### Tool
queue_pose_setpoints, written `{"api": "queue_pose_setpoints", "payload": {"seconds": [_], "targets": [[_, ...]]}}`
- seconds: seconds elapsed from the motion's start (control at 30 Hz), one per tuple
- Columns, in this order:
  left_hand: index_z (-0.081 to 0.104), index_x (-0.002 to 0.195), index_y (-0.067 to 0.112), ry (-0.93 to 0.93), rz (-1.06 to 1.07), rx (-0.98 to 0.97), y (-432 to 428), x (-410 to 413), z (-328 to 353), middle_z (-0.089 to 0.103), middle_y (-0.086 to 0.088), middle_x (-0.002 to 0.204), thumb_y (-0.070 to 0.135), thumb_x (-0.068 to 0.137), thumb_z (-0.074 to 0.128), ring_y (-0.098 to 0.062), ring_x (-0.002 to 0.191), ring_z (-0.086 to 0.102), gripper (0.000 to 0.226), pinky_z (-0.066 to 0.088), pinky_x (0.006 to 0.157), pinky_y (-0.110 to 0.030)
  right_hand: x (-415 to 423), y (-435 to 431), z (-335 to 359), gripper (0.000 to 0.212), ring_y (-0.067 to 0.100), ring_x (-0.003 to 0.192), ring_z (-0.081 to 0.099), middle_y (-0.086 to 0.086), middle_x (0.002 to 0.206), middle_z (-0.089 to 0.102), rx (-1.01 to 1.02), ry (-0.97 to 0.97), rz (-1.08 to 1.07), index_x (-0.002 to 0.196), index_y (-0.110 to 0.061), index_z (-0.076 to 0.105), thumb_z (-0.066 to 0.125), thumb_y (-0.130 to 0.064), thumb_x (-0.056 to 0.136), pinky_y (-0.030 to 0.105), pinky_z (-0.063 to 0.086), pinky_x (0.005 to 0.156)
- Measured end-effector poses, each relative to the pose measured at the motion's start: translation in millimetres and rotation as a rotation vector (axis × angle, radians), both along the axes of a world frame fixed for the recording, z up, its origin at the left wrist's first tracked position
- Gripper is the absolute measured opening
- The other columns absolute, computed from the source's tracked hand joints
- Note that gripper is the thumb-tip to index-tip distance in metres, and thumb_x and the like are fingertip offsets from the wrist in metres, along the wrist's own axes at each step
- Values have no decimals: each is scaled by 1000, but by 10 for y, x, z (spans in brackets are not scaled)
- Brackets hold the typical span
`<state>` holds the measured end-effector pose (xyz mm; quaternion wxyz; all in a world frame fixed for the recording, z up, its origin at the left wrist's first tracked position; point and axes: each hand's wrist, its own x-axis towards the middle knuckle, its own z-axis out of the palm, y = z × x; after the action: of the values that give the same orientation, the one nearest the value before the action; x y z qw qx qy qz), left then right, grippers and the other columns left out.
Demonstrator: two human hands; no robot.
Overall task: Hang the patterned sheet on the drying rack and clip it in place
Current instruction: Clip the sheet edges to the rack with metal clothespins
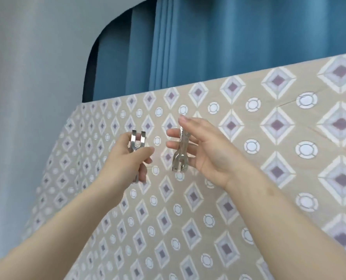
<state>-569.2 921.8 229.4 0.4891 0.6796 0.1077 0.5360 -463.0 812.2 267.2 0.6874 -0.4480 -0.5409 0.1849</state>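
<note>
Patterned sheet [279, 122] hung flat, two metal clips held up before it.
Both arms raised side by side at the sheet's middle, below its top edge. Left hand [127, 160] curled tight round a clip [137, 140], prongs up; right hand [207, 151] palm inward, fingers half straight, loosely pinching a second clip [181, 156], fork down. Behind the top edge, blue curtain [208, 37].
</note>
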Motion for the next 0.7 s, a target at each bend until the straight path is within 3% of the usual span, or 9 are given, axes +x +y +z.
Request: {"api": "queue_pose_setpoints", "payload": {"seconds": [0.1,0.17,0.2,0.27,0.37,0.43,0.53,0.63,0.7], "targets": [[48,107,33,-6,94,17,316,-186,22,57,-5,70,8,87,55,-13,29,43,33,52,67,-45,-91,467,3,26,14,53,59,-1,67,60,-23,-52,-29,85,-23,53,60,-48,82,33,47,63],[44,103,44,-13,172,79,549,-321,18,57,-8,83,5,87,52,-14,33,52,43,55,55,-36,-147,815,-46,30,11,40,46,0,60,53,-17,-55,-30,87,-20,54,56,-50,85,27,45,51],[43,97,48,-9,222,121,695,-381,10,57,-6,88,5,88,49,-16,39,58,44,47,41,-25,-173,1007,-85,28,10,38,43,1,60,52,-16,-78,-33,88,-20,54,55,-47,87,22,41,45],[41,85,45,4,304,152,975,-479,-6,57,0,90,5,89,47,-15,46,64,41,29,32,-17,-197,1357,-170,12,9,40,46,4,67,57,-23,-172,-62,89,-22,52,55,-33,92,18,39,41],[45,79,28,39,331,142,1519,-602,-37,51,0,63,16,85,63,-13,35,47,22,26,37,-20,-247,1936,-228,11,12,59,59,14,94,70,-91,-317,-87,93,-28,49,57,-20,92,28,46,62],[46,74,24,35,277,112,1870,-702,-38,44,2,55,27,78,72,-14,38,35,26,28,43,-25,-333,2263,-230,12,12,59,60,12,99,70,-110,-388,-120,92,-28,49,58,-20,91,28,46,59],[48,77,22,28,192,87,2424,-854,-1,39,9,43,37,74,73,-10,35,31,29,25,41,-21,-539,2817,-243,11,11,47,57,4,85,69,-122,-528,-189,94,-16,52,61,-19,88,22,40,45],[53,86,19,33,154,111,2917,-938,98,45,15,38,33,74,74,-8,35,35,28,30,39,-20,-701,3378,-224,16,13,47,52,-3,67,62,-143,-600,-245,96,-15,61,68,-17,82,26,41,47],[54,86,17,48,152,115,3278,-1011,183,46,14,37,32,73,76,-8,34,36,29,31,40,-20,-800,3762,-171,21,14,52,51,-6,62,51,-128,-616,-318,96,-15,65,72,-18,77,35,48,55]]}}
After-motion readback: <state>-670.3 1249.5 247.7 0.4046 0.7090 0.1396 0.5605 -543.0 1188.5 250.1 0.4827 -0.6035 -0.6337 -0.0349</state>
